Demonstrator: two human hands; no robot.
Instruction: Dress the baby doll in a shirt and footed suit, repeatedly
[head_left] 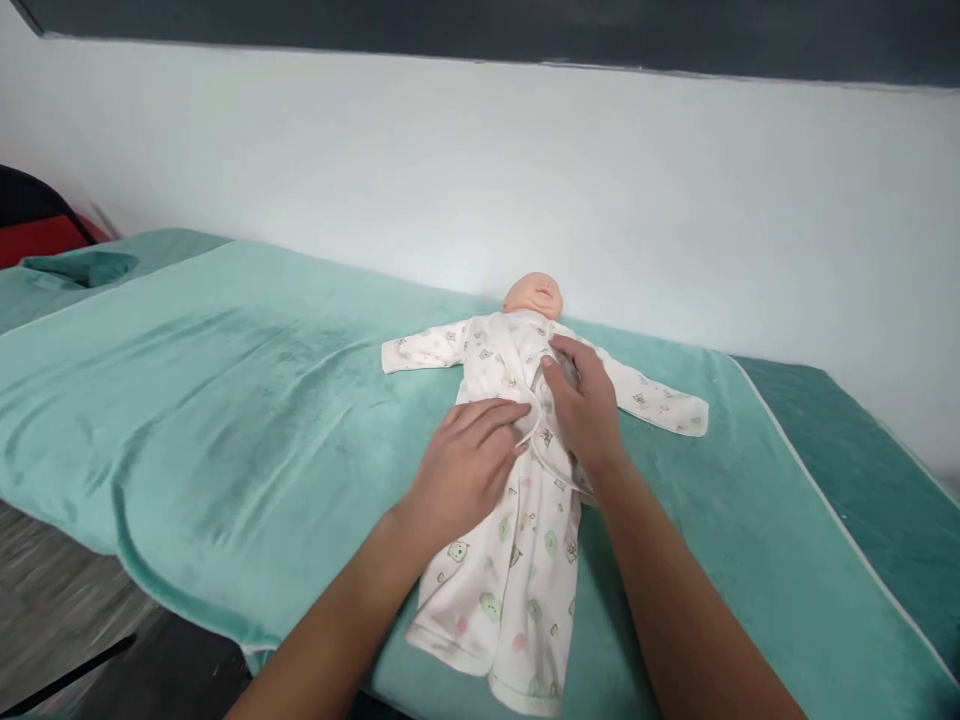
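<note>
Both hands rest flat on the front of a white printed baby garment [517,540] worn by a doll [534,296]. The left hand [463,470] lies palm down on the doll's belly, fingers loosely together and pointing toward the middle seam. The right hand [585,405] sits on the chest with fingers curled at the overlap of the front panels, where a thin tie or loop of trim shows between the two hands. Whether the right fingertips actually pinch that trim or only press on it I cannot tell, since they hide the spot.

The doll lies on its back on a teal blanket [225,400] covering a padded bed, its head near the far edge by the white wall [675,200] and its legs toward the near edge. Both sleeves are spread out sideways and look limp and flat.

By its look the garment is thin, soft knit cloth: light, floppy, and likely to wrinkle or slide over the doll's smooth body. The front panel edges and the tie seem the best places to take hold; the doll itself looks light and could shift if tugged.
</note>
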